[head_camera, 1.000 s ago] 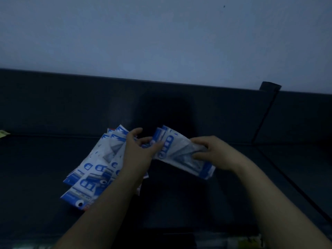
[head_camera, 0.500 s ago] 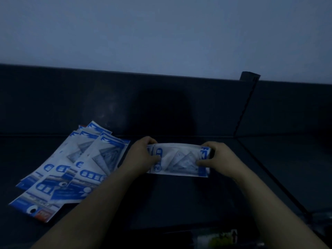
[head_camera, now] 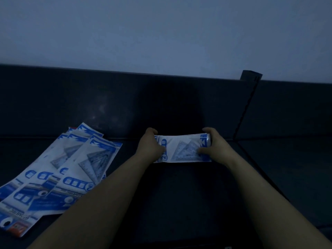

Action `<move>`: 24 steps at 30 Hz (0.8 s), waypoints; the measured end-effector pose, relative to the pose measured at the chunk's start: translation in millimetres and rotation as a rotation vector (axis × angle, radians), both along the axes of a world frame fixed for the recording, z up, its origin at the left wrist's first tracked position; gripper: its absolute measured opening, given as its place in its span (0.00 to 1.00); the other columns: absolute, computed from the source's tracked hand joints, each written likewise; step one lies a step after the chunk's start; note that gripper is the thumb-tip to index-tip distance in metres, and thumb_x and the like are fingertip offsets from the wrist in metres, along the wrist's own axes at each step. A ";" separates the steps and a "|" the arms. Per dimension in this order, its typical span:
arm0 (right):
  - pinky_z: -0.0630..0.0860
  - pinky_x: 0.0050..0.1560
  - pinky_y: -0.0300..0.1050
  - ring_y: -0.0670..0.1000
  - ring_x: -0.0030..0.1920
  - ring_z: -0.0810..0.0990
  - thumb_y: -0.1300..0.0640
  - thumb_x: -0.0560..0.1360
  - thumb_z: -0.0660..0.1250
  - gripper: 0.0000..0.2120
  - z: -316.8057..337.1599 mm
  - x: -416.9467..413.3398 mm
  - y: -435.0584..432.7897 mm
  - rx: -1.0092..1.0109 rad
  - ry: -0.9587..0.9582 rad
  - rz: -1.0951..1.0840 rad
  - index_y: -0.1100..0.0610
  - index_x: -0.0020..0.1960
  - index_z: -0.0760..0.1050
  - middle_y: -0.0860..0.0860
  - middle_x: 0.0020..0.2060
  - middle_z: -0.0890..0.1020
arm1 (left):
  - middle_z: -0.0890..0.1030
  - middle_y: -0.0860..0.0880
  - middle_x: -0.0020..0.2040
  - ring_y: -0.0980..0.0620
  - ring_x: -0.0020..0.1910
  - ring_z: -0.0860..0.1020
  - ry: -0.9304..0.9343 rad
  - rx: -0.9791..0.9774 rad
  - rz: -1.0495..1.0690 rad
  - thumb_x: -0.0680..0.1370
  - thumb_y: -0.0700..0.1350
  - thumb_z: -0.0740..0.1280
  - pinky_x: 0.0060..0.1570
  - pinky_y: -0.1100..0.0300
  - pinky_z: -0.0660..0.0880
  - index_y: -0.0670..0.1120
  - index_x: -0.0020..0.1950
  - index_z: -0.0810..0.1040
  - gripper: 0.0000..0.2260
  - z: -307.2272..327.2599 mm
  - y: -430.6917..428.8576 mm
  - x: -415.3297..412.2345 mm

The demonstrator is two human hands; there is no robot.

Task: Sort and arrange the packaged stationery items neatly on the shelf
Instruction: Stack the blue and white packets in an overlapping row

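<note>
A small stack of white-and-blue ruler-set packets (head_camera: 181,149) lies sideways near the back of the dark shelf (head_camera: 179,194). My left hand (head_camera: 150,145) grips its left end and my right hand (head_camera: 213,142) grips its right end, thumbs on top. A fanned pile of several more such packets (head_camera: 59,169) lies loose on the shelf at the left, away from both hands.
The shelf's dark back panel (head_camera: 107,105) rises right behind the held packets. A slanted upright divider (head_camera: 246,106) stands just right of my right hand, with another shelf section beyond it. A pale wall fills the top.
Both hands carried the held packets away from the left pile toward the middle of the shelf and turned them level, one hand at each end. The pile stayed put.
</note>
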State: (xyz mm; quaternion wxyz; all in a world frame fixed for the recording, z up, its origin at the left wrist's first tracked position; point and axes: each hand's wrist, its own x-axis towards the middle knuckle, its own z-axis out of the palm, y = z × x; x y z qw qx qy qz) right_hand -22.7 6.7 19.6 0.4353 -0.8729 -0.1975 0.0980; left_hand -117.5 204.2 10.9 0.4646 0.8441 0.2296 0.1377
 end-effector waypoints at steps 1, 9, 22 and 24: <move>0.75 0.44 0.37 0.47 0.49 0.77 0.63 0.71 0.73 0.38 -2.9 3.8 2.5 -0.028 -0.006 0.009 0.50 0.74 0.58 0.53 0.59 0.76 | 0.74 0.43 0.61 0.52 0.50 0.72 0.000 0.023 -0.002 0.73 0.35 0.71 0.46 0.60 0.71 0.42 0.68 0.65 0.26 -1.3 -0.4 4.7; 0.43 0.76 0.52 0.51 0.77 0.44 0.44 0.81 0.52 0.26 -36.8 4.9 20.8 -0.470 -0.334 0.214 0.46 0.77 0.51 0.50 0.78 0.47 | 0.49 0.48 0.79 0.46 0.77 0.47 0.155 0.761 -0.240 0.82 0.55 0.53 0.73 0.42 0.46 0.50 0.78 0.54 0.25 -22.5 -13.3 9.0; 0.32 0.74 0.54 0.46 0.74 0.30 0.38 0.80 0.41 0.29 -43.8 -42.9 -8.1 -0.795 -0.395 0.346 0.43 0.76 0.32 0.48 0.76 0.33 | 0.35 0.48 0.78 0.48 0.76 0.34 0.482 0.759 -0.436 0.81 0.62 0.43 0.70 0.41 0.31 0.52 0.78 0.35 0.30 -32.3 -44.1 -37.9; 0.32 0.74 0.54 0.46 0.74 0.31 0.38 0.80 0.41 0.29 -43.2 -46.6 -10.0 -0.785 -0.396 0.342 0.42 0.75 0.33 0.48 0.76 0.34 | 0.35 0.48 0.78 0.47 0.76 0.34 0.494 0.757 -0.428 0.81 0.63 0.45 0.71 0.40 0.31 0.52 0.78 0.37 0.31 -29.5 -44.9 -41.6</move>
